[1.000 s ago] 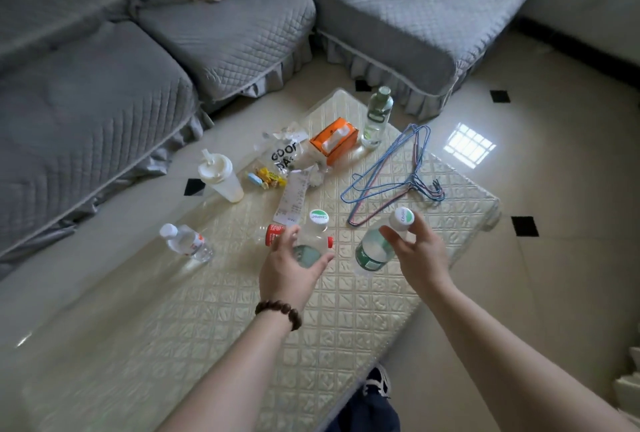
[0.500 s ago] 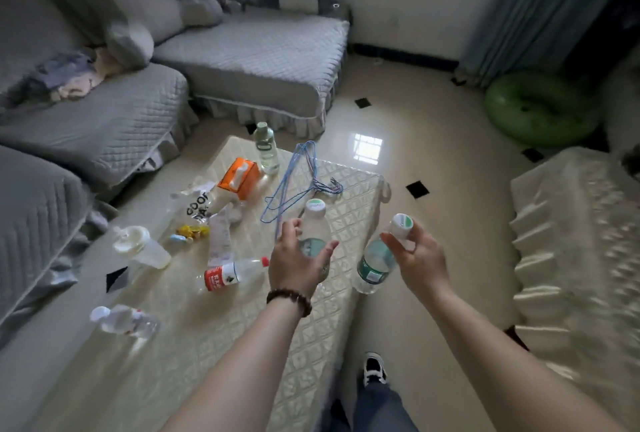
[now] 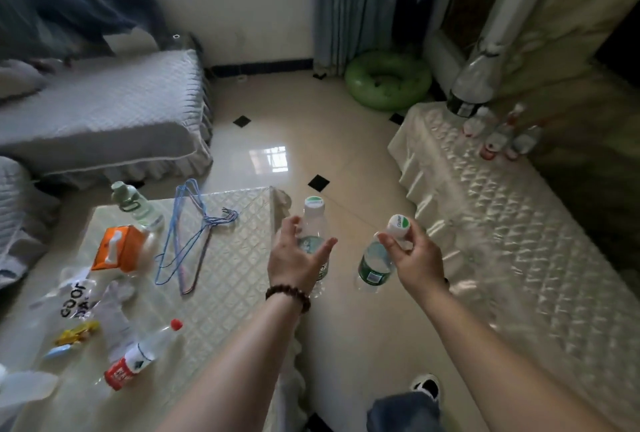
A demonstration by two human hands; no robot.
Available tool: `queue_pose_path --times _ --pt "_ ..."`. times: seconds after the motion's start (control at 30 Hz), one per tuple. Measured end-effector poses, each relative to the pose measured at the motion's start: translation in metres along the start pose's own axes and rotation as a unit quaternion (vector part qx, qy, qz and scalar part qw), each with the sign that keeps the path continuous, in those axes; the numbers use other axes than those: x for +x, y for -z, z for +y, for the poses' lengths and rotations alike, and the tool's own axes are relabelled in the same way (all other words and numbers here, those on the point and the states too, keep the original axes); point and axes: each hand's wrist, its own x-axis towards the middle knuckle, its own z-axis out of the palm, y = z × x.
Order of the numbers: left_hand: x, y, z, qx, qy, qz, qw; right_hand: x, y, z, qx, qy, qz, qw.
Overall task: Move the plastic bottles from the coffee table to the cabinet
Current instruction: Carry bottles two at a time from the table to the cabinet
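Note:
My left hand (image 3: 294,258) grips a clear bottle with a green-and-white cap (image 3: 314,223), held upright over the floor just past the coffee table's right edge. My right hand (image 3: 414,255) pinches a second green-labelled bottle (image 3: 374,263) by its white cap; it hangs tilted. The coffee table (image 3: 228,258), under a quilted cream cover, still holds a red-labelled bottle (image 3: 138,357) lying on its side and a pale green bottle (image 3: 136,204) at the far end. The cabinet (image 3: 519,241), draped in shiny cream cloth, stands on the right with several small bottles (image 3: 498,135) at its far end.
On the table lie an orange tissue box (image 3: 117,248), blue wire hangers (image 3: 194,234), a plastic bag (image 3: 74,296) and a cup at the left edge. A grey sofa (image 3: 104,113) runs along the left. A green swim ring (image 3: 388,83) lies on the tiled floor ahead.
My view has swung right, away from the table toward the cabinet. Both hands have carried their bottles off the tabletop and out over the floor between table and cabinet.

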Motion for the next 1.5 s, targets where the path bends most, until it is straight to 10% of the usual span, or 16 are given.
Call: queue_pose_path --times 0.7,1.5 --pt "0.037 -0.325 0.226 -0.031 -0.069 -0.164 0.984 0.156 0.269 0.181 0.005 -0.124 0.147 0.981" --pt "0.247 -0.54 0.301 0.049 -0.143 -0.311 0.938 0.357 0.291 0.259 0.023 -0.287 0.266 0.92"
